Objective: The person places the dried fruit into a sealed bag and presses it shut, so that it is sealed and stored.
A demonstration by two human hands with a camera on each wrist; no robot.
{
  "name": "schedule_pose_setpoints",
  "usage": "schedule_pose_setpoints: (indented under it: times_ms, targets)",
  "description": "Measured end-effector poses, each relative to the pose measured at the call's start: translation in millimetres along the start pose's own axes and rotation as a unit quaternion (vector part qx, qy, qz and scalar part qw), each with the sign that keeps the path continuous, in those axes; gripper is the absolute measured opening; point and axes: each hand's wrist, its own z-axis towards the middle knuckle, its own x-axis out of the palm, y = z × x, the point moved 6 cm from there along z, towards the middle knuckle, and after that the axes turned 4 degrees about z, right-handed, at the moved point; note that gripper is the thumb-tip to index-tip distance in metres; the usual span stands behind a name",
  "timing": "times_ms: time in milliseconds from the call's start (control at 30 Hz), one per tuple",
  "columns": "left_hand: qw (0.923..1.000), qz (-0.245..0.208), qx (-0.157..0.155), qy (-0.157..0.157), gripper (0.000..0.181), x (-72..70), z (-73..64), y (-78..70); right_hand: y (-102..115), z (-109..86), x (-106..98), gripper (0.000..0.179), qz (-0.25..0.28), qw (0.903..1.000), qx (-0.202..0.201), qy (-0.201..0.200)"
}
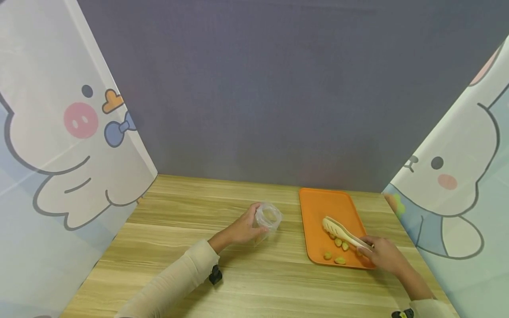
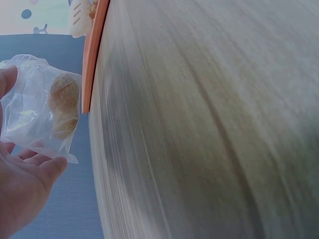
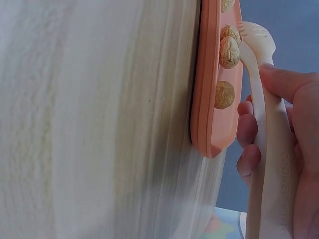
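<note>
In the head view my left hand [image 1: 243, 229] holds a clear plastic bag [image 1: 261, 234] above the table's middle, its mouth spread and facing up. Fingers and thumb grip the bag from its left side. Through the film in the left wrist view, a couple of brown, wrinkled walnuts [image 2: 65, 94] show at the bottom. My right hand [image 1: 386, 255] grips cream-coloured tongs [image 1: 347, 235] over the orange tray [image 1: 324, 203]. Several walnuts [image 3: 224, 94] lie in the tray's near half, beside and beneath the tongs' head. Whether the tips pinch a walnut I cannot tell.
The wood-grain table [image 1: 183, 207] carries the tray at its right side. A grey panel [image 1: 254, 97] rises behind the table. Cartoon-printed sheets [image 1: 51, 150] stand along both sides.
</note>
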Motion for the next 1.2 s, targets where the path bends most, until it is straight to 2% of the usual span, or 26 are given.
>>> schedule_pose_setpoints:
  times_ms: [267, 567, 833, 1200]
  targets:
    - [1.0000, 0.001, 0.004, 0.003, 0.082, 0.6, 0.6, -0.5, 0.3, 0.3, 2.2, 0.025, 0.011, 0.9999, 0.003, 0.003]
    - [1.0000, 0.005, -0.008, 0.000, 0.082, 1.6, 1.4, 3.4, 3.3, 2.2, 4.2, 0.027, 0.007, 0.9998, -0.015, 0.011]
    - [0.9999, 0.007, -0.011, 0.000, 0.082, 1.6, 1.8, 4.0, 4.4, 1.9, 4.9, 0.030, 0.007, 0.9997, -0.011, 0.019]
    - [0.9999, 0.006, -0.011, 0.003, 0.083, 1.2, 0.5, 1.3, 8.2, 3.1, 0.0, 0.030, 0.017, 0.9998, -0.006, 0.004]
